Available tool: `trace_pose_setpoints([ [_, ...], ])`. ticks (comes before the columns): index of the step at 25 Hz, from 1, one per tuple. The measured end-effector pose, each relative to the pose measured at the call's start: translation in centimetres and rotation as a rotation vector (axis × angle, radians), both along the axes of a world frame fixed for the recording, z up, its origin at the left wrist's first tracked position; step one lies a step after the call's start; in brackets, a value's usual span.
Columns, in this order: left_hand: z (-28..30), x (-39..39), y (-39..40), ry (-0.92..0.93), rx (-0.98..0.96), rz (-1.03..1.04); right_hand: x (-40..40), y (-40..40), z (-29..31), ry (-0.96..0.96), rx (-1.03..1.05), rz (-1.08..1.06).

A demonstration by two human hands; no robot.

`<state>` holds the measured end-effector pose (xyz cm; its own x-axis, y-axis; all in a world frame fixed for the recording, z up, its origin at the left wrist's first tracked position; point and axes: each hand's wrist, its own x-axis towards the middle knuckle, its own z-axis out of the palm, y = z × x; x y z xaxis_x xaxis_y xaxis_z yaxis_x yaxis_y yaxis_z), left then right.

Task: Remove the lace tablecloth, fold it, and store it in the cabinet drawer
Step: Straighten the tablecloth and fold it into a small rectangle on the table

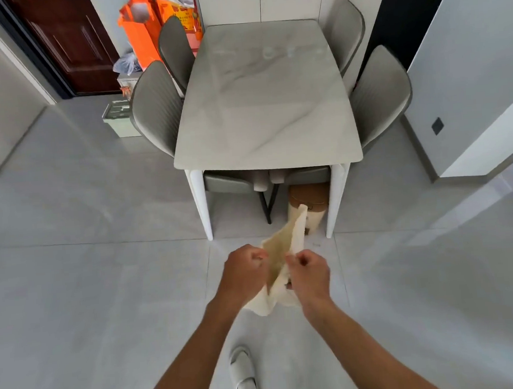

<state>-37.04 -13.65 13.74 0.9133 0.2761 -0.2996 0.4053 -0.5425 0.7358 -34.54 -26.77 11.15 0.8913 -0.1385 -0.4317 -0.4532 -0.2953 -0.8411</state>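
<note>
The cream lace tablecloth (pixel 280 254) hangs bunched in the air between both hands, in front of the marble dining table (pixel 265 107), whose top is bare. My left hand (pixel 244 270) is closed on the cloth's left edge. My right hand (pixel 308 270) grips the right edge close beside it. One corner of the cloth sticks up toward the table and the rest droops below my hands. A grey cabinet (pixel 290 2) stands against the wall behind the table; no drawer is visible.
Grey chairs (pixel 156 107) flank the table on both sides. A beige bin (pixel 310 208) sits under the table's near end. Orange bags (pixel 144 31) and a small box (pixel 119 119) stand at back left by a dark door. My shoe (pixel 243 373) is on the tiled floor.
</note>
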Motion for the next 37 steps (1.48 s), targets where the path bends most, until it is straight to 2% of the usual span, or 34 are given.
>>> trace_pose_setpoints([
  [3,0.6,0.2,-0.8,0.017,-0.098,-0.178,-0.5,0.9,1.2,0.059,0.128,-0.032],
  [5,0.9,0.0,-0.6,0.03,-0.084,-0.265,-0.3,0.6,1.9,0.108,0.194,-0.032],
  [9,0.4,-0.2,-1.0,-0.105,0.192,-0.166,-0.4,0.1,2.7,0.21,0.465,0.114],
  [11,0.2,-0.2,-0.9,-0.177,0.187,-0.121,-0.2,-0.7,2.5,0.206,0.524,0.19],
  [13,0.4,0.0,-0.5,-0.217,0.142,-0.116,0.5,-2.1,1.8,0.051,0.399,0.214],
  [16,1.3,0.6,0.2,-0.283,0.116,-0.074,1.8,-4.6,0.9,-0.329,-0.058,0.285],
  [18,2.1,1.1,0.4,-0.312,0.102,-0.107,2.6,-5.2,0.9,-0.534,-0.256,0.439],
  [21,3.3,1.6,0.6,-0.353,0.12,-0.19,3.5,-4.7,1.4,-0.767,-0.379,0.613],
  [24,4.0,1.9,0.9,-0.382,0.164,-0.212,3.2,-3.4,1.6,-0.883,-0.422,0.598],
  [27,4.3,1.9,1.6,-0.402,0.189,-0.215,2.9,-2.9,1.2,-0.879,-0.419,0.549],
  [29,4.8,2.1,2.5,-0.415,0.177,-0.183,3.1,-3.7,0.4,-0.785,-0.555,0.619],
  [32,5.8,2.9,4.7,-0.47,0.157,-0.1,3.8,-6.6,-1.4,-0.449,-0.889,0.812],
  [34,6.6,3.4,6.5,-0.507,0.204,-0.085,4.3,-8.8,-2.3,-0.235,-0.964,0.869],
  [35,6.9,3.6,7.3,-0.515,0.225,-0.094,4.5,-9.8,-2.5,-0.196,-0.977,0.867],
  [37,7.5,3.7,8.6,-0.494,0.24,-0.135,5.5,-11.4,-2.5,-0.256,-0.962,0.828],
])
